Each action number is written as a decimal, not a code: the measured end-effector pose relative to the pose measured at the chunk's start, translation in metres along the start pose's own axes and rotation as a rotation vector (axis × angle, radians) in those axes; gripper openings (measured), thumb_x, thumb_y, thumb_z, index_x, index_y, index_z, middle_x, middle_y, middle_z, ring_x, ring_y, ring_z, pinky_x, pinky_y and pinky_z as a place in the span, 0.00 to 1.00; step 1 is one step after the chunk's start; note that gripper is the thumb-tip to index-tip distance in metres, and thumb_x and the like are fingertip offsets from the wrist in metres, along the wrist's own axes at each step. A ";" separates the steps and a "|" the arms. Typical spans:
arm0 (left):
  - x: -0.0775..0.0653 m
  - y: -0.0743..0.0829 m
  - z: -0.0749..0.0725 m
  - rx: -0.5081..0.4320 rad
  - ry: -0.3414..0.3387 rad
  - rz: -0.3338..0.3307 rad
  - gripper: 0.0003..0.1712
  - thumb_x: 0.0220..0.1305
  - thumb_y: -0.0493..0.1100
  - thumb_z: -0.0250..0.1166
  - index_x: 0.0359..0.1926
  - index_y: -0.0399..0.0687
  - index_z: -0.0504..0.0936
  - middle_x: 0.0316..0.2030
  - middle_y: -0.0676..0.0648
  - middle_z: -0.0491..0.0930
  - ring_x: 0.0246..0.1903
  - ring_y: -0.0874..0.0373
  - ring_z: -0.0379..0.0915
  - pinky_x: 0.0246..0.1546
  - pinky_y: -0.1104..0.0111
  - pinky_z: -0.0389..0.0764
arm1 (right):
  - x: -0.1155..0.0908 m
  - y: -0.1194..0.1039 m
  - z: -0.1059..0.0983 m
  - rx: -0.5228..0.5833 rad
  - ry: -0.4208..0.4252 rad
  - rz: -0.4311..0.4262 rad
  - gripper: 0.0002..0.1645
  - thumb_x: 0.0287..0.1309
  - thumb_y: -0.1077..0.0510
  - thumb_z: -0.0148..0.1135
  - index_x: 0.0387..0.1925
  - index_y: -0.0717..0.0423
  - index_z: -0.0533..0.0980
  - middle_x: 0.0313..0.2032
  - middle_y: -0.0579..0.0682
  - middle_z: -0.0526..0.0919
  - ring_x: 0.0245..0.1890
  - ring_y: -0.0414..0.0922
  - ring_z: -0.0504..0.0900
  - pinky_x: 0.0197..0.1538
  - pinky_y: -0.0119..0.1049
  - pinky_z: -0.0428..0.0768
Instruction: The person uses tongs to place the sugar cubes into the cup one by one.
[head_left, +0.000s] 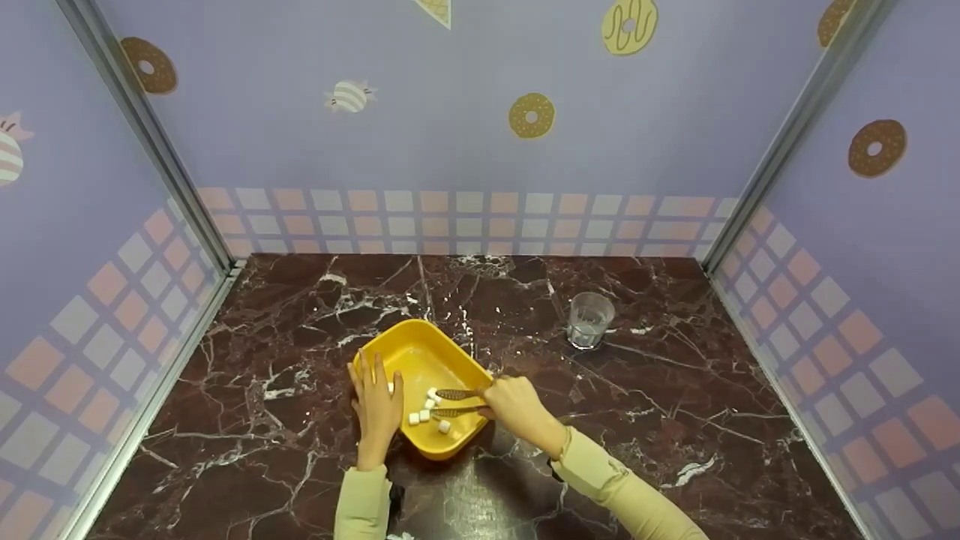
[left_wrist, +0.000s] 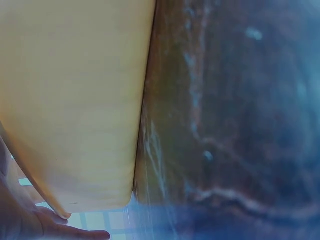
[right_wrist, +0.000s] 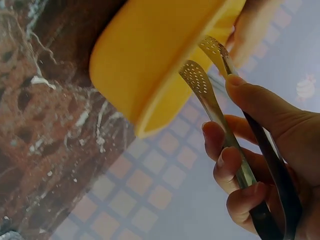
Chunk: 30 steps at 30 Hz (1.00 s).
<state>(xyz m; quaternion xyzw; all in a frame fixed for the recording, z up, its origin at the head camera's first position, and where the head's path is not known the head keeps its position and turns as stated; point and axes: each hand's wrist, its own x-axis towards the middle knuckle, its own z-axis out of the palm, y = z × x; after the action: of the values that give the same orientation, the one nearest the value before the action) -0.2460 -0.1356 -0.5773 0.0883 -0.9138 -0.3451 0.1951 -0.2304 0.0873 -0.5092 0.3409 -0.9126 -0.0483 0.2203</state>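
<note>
A yellow plastic basin (head_left: 420,442) stands on the dark marbled table, with several small white cubes (head_left: 425,415) lying in it. At the basin's left rim, my left hand (head_left: 377,401) holds on, fingers spread along the edge; one white cube shows between its thumb and forefinger. My right hand (head_left: 517,409) grips metal tongs (right_wrist: 217,107) over the basin's right rim. Their perforated ends are spread apart and reach in beside the cubes. In the left wrist view the basin's outer wall (left_wrist: 80,100) fills the left side, with fingers (left_wrist: 30,215) at its rim.
To the right and farther back, a clear drinking glass (head_left: 590,321) stands upright on the marbled table (head_left: 660,442). Patterned purple wall panels (head_left: 450,150) enclose the back and both sides, joined by metal corner posts (head_left: 157,142).
</note>
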 end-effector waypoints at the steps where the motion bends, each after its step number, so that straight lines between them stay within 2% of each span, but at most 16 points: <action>1: 0.000 0.000 0.000 0.000 -0.001 -0.001 0.30 0.65 0.47 0.49 0.64 0.37 0.58 0.68 0.38 0.44 0.67 0.36 0.34 0.47 0.30 0.56 | 0.000 -0.002 0.002 0.000 0.001 -0.004 0.13 0.35 0.42 0.68 0.20 0.44 0.79 0.16 0.43 0.80 0.15 0.42 0.73 0.14 0.34 0.64; 14: 0.000 -0.002 0.002 -0.005 0.002 0.001 0.29 0.65 0.47 0.48 0.64 0.38 0.58 0.68 0.38 0.45 0.67 0.37 0.33 0.47 0.31 0.56 | 0.000 -0.010 0.016 0.014 -0.006 -0.011 0.12 0.35 0.44 0.68 0.15 0.45 0.77 0.14 0.43 0.79 0.11 0.41 0.72 0.13 0.34 0.64; 30: 0.000 -0.001 0.002 0.003 0.024 0.009 0.30 0.64 0.47 0.49 0.64 0.39 0.58 0.68 0.38 0.47 0.67 0.37 0.34 0.46 0.31 0.58 | 0.006 -0.014 0.017 -0.065 0.006 -0.013 0.13 0.34 0.43 0.68 0.13 0.46 0.78 0.12 0.43 0.78 0.11 0.42 0.73 0.13 0.35 0.66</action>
<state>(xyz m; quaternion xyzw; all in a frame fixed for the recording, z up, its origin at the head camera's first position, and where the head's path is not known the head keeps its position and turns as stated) -0.2464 -0.1354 -0.5794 0.0885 -0.9123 -0.3420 0.2074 -0.2339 0.0715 -0.5258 0.3396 -0.9077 -0.0784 0.2335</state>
